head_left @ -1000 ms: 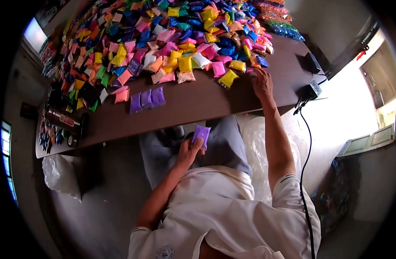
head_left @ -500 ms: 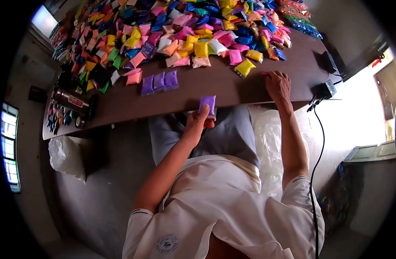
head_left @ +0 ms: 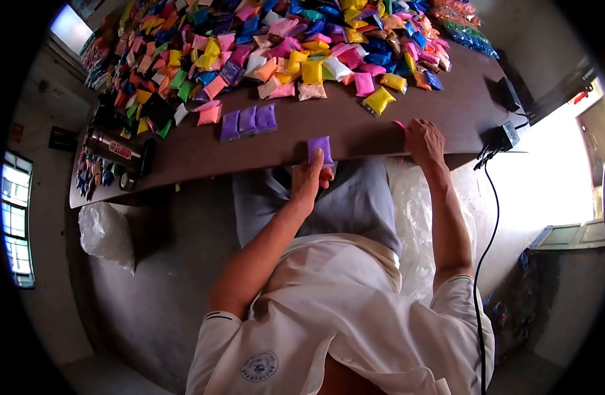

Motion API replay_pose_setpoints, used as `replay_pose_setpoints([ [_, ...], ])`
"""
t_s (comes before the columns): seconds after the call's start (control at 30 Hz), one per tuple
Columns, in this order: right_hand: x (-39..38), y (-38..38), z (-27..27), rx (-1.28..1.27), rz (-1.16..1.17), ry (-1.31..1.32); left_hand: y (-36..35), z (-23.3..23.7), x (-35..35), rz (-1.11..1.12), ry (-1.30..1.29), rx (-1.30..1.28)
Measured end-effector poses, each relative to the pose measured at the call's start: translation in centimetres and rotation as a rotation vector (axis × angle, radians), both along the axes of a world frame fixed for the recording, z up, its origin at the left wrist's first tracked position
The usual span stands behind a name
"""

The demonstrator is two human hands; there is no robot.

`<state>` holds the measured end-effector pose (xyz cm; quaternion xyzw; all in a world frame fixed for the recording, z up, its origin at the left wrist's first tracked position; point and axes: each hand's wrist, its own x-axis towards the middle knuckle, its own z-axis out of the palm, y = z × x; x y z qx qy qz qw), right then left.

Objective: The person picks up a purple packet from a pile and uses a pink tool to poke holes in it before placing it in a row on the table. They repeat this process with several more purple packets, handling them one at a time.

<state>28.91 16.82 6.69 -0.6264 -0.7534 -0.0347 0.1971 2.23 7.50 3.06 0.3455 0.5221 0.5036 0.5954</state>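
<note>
A small purple packet (head_left: 320, 148) is pinched in my left hand (head_left: 307, 176) at the front edge of the table, thumb on top. Three more purple packets (head_left: 247, 121) lie side by side on the tabletop, a little ahead and to the left. My right hand (head_left: 426, 140) rests at the table's right front with its fingers curled down. A small pink bit (head_left: 400, 124) shows at its fingertips; what it belongs to is hidden. A yellow packet (head_left: 379, 101) lies ahead of that hand.
A large heap of coloured packets (head_left: 309, 52) covers the back of the brown table (head_left: 355, 128). A steel flask (head_left: 116, 149) lies at the left. A black adapter with cables (head_left: 503, 137) sits at the right edge. Clear plastic bags (head_left: 413, 224) hang beside my legs.
My left hand has moved slightly forward with the purple packet, which now reaches over the table edge. My right hand has shifted slightly towards me. The whole view has tilted a little.
</note>
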Motion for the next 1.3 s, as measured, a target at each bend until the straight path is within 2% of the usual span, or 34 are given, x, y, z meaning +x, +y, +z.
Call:
replay_pose_setpoints([
  [0.03, 0.0, 0.4, -0.3, -0.021, -0.011, -0.110, 0.0, 0.0, 0.1, 0.002, 0.033, -0.018],
  [0.17, -0.3, 1.2, -1.0, 0.094, 0.022, -0.102, -0.2, 0.7, 0.3, 0.022, 0.006, -0.026],
  [0.23, -1.0, 0.2, 0.0, -0.033, 0.014, 0.312, -0.4, 0.8, 0.3, 0.029, -0.007, -0.029],
  [0.27, -1.4, -0.6, 0.7, -0.041, 0.019, 0.312, -0.4, 0.4, 0.2, 0.035, -0.007, -0.036],
  [0.33, -2.2, -2.1, 1.9, -0.321, 0.174, 0.943, -0.1, 0.1, 0.2, 0.039, -0.020, -0.026],
  [0.37, -2.4, -2.3, 1.6, -0.324, 0.175, 0.943, -0.1, 0.0, 0.2, 0.042, -0.020, -0.029],
  [0.43, -2.9, -2.9, 1.2, -0.535, 0.381, 1.212, -0.3, 0.5, 0.4, 0.072, -0.007, -0.016],
  [0.47, -3.4, -3.2, 1.2, -0.538, 0.384, 1.211, -0.3, 0.4, 0.5, 0.076, -0.007, -0.016],
  [0.53, -5.0, -3.9, 1.9, -0.624, 0.498, 1.544, -0.2, 0.2, 0.5, 0.079, -0.028, -0.026],
  [0.57, -5.2, -3.9, 1.9, -0.715, 0.569, 1.631, -0.2, 0.1, 0.5, 0.084, -0.026, -0.028],
  [0.7, -7.4, -4.1, 1.7, -0.712, 0.709, 1.595, -0.1, -0.1, 0.5, 0.089, -0.104, -0.073],
  [0.8, -9.4, -4.4, 1.9, -0.743, 0.900, 1.686, 0.0, -0.3, 0.3, 0.078, -0.141, -0.080],
  [0.87, -10.3, -4.5, 1.9, -0.712, 0.892, 1.707, 0.1, -0.6, 0.2, 0.069, -0.150, -0.073],
  [0.93, -10.7, -3.9, 0.7, -0.660, 0.582, 1.637, 0.1, -0.8, -0.1, 0.040, -0.152, -0.085],
  [0.97, -10.7, -3.6, 0.2, -0.662, 0.582, 1.636, 0.0, -0.9, -0.1, 0.042, -0.154, -0.085],
  [1.03, -10.6, -3.1, 0.0, -0.685, 0.294, 1.614, -0.1, -0.3, 0.1, 0.048, -0.183, -0.048],
  [1.13, -11.1, -3.3, 0.2, -0.669, 0.319, 1.698, -0.3, 0.0, 0.0, 0.042, -0.186, -0.045],
  [1.3, -10.8, -2.7, 0.1, -0.761, 0.396, 1.598, -0.3, -0.3, -0.2, 0.008, -0.189, -0.063],
])
